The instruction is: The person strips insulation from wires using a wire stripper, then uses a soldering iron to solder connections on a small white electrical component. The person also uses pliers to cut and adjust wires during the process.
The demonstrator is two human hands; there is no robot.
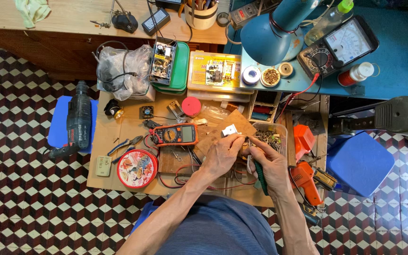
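Two hands at work on a small white part

The left hand [222,153] pinches the small white plastic part [238,137] over the brown wooden board [234,123] on the desk [102,137]. The right hand [272,163] is wrapped around a green-handled screwdriver [260,175].

Both bare forearms reach forward from the bottom of the view and converge near the middle. The left hand [220,155] lies palm down, its fingers [234,140] curled and pinched together at the tips. The right hand [269,163] sits just beside it, wrist bent inward, fingers closed in what looks like a pen-style grip, thumb side toward the left hand.
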